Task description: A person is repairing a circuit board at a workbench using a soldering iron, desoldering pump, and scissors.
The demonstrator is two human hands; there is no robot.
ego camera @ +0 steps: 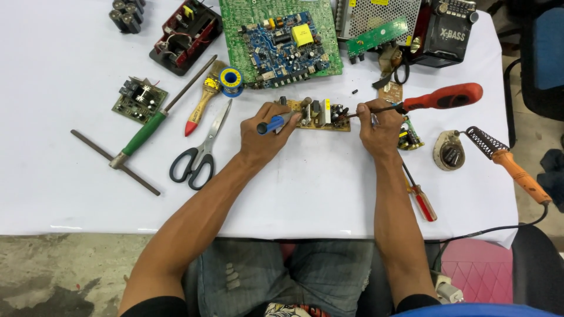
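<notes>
A small tan circuit board [320, 115] is laid flat on the white worktop [305, 188], a little right of centre and toward the far half. Its left end is touched by the left hand [267, 132], whose fingers are closed around a blue-handled tool [271, 124]; the tool's dark butt end is pointed toward the near left. The board's right end is met by the metal shaft of a red-handled screwdriver [442, 97], which is clamped in the right hand [379, 126]; the red handle is carried out to the right, past the knuckles.

Just beyond the board, a spool of solder wire [231, 80] and a large green circuit board [279, 38] with a blue board on top are seen. To the left of the left hand, black-handled scissors [200, 154] are laid open-handled toward the near side, with a paintbrush [202, 100] and a green-handled T-shaped tool [138, 138] further left. A small green board [139, 98] lies far left of these.

To the right of the right hand, a soldering iron with an orange handle [520, 174] is placed beside a round stand [449, 151]. A small red screwdriver [422, 199] is partly hidden under the right forearm.
</notes>
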